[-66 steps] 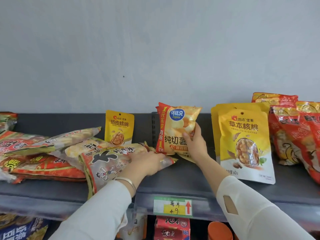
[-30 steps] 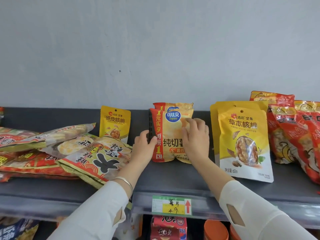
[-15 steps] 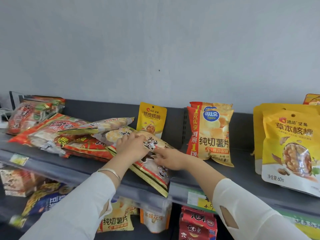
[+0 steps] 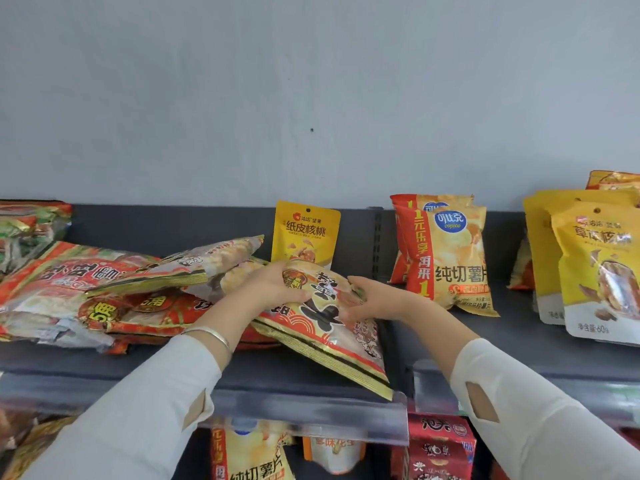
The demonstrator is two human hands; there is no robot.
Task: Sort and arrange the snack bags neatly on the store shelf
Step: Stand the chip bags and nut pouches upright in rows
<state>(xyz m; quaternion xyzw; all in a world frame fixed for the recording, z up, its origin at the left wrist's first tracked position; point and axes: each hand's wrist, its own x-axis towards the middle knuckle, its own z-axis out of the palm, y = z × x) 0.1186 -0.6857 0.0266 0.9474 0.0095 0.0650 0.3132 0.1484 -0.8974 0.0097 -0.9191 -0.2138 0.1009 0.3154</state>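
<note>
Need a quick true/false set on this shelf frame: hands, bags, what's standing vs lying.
1. The left hand and the right hand both hold the red-and-gold bag. True.
2. The chip bags lie flat. False: they stand upright.
3. The small yellow pouch stands behind the held bag. True.
4. The left wrist is bare. False: it wears a bracelet.

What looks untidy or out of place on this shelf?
The pile of red and silver snack bags on the left lies flat and crisscrossed, unlike the upright chip bags and yellow walnut pouches to the right. One large bag tilts with a corner overhanging the shelf edge.
</note>
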